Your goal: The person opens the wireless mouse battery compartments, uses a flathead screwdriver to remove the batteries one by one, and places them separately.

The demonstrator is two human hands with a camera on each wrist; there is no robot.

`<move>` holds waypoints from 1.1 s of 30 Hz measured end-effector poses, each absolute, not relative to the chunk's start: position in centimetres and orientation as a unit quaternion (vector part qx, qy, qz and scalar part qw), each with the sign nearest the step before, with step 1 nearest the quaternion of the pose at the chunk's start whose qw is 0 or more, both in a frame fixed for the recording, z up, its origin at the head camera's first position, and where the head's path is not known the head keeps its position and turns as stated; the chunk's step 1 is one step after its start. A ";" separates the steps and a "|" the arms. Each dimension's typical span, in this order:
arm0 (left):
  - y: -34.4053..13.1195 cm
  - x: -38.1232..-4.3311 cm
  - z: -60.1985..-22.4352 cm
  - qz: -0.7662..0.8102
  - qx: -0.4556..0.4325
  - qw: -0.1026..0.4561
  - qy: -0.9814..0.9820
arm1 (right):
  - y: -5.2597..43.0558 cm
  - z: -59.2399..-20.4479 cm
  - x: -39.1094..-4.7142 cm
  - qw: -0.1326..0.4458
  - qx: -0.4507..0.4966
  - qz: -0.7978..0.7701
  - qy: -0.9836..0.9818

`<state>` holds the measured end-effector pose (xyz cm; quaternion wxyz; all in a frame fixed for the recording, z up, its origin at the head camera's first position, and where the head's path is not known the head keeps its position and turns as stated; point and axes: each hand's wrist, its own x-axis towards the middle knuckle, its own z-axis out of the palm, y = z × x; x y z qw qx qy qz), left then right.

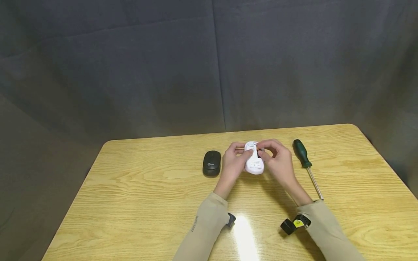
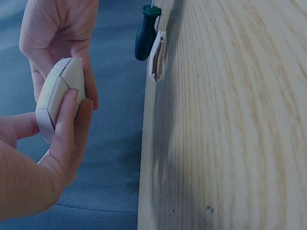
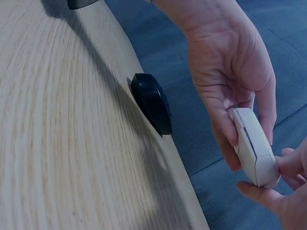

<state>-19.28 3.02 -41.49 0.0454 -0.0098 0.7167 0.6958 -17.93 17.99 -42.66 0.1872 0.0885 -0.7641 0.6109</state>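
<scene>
A white computer mouse [image 1: 254, 166] is held underside up above the table, its battery compartment uncovered. My left hand [image 1: 233, 161] grips it by the side, thumb on the underside and fingers beneath. At the compartment, the thumb and forefinger of my right hand [image 1: 279, 159] pinch a dark battery [image 1: 259, 153] with a touch of orange, mostly hidden by the fingers. Both wrist views show the mouse [image 2: 60, 91] edge-on between the two hands. A small white shell piece [image 2: 157, 56], likely the cover, lies on the table near the screwdriver in the left wrist view.
Left of my hands a black computer mouse [image 1: 211, 164] sits on the wooden table [image 1: 140, 203]. On the right lies a screwdriver [image 1: 302, 154] with a green handle, its shaft pointing toward me. A dark curtain [image 1: 169, 72] hangs behind the table's far edge.
</scene>
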 end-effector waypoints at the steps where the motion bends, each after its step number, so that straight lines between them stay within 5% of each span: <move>1: 3.0 -19.2 -41.5 0.697 -0.009 0.044 0.716 | 17.9 -42.6 -17.9 0.188 0.089 0.611 -0.764; 19: 3.1 -19.0 -41.4 0.638 0.015 0.007 0.770 | 17.4 -42.0 -17.6 0.153 0.032 0.646 -0.747; 33: 3.1 -18.8 -40.6 0.642 0.012 -0.016 0.766 | 17.2 -42.5 -17.7 0.212 0.081 0.530 -0.817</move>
